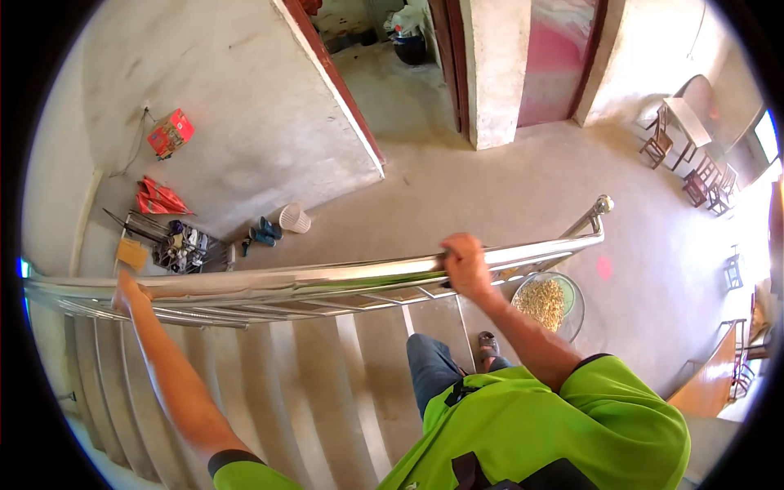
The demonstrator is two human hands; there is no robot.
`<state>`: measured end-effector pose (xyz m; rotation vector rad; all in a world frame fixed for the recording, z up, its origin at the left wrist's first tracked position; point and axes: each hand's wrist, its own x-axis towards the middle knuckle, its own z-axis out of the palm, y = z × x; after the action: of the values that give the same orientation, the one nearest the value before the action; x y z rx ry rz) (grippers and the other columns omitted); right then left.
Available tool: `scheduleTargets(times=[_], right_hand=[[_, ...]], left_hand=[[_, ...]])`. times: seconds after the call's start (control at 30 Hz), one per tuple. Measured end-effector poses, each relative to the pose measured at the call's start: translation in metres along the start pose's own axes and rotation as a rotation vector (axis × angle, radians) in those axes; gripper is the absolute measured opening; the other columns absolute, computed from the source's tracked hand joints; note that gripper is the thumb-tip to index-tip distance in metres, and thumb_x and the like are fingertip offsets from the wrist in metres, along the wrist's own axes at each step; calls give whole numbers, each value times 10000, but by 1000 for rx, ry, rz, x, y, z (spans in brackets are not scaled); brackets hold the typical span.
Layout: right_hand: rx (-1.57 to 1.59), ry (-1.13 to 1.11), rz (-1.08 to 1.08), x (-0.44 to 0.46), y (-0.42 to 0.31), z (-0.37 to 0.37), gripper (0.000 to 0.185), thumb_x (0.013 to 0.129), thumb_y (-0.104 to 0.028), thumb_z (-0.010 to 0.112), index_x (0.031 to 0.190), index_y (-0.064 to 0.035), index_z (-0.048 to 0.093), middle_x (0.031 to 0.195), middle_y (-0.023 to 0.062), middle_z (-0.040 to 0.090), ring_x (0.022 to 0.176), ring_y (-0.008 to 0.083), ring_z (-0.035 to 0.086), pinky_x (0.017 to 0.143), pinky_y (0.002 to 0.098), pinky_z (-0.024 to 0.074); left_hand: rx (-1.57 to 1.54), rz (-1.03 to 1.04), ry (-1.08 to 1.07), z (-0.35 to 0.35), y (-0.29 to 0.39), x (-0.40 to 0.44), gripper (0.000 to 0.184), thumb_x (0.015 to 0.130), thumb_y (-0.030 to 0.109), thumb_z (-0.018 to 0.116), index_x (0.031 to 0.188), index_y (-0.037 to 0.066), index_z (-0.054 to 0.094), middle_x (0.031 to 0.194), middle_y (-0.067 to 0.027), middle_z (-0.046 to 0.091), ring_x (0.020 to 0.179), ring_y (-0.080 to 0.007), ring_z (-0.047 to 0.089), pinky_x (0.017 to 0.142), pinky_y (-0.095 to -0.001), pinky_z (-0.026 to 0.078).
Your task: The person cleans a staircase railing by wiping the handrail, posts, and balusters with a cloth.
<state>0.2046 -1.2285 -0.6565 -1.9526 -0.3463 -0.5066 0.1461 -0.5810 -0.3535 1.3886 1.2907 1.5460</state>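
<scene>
A shiny metal handrail [359, 270] crosses the view over the stairs. At its far left, my left hand [129, 294] is closed on the rail. A flat tan piece [132, 253] shows just beyond those fingers; I cannot tell whether it touches them. My right hand [467, 265] is closed in a fist on the rail nearer its right end. Part of a dark thing [447, 283] shows at the rail beneath this fist; its kind is hidden by the fingers. Thin metal bars [327, 305] run below the handrail.
Stair steps [314, 384] descend beneath me from left to right. On the floor below are a round tray [539, 305] of pale yellowish pieces, a white basket [295, 218] and a shoe rack [189, 247]. Wooden chairs [657, 145] and a table [688, 122] stand far right.
</scene>
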Motion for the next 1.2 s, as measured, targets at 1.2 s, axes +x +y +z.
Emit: scheduleTargets(times=[1.2], right_hand=[[71,-476,-188,73,-165,97,259,857,-267,703,1100,-179,685,971,130,664,841,346,665,732,415,548]], left_hand=[[57,-105,-31,-24,54,-78,571,757,225,774,1111,-45,417,874,-163,622,613,-219,609,408,-360,492]])
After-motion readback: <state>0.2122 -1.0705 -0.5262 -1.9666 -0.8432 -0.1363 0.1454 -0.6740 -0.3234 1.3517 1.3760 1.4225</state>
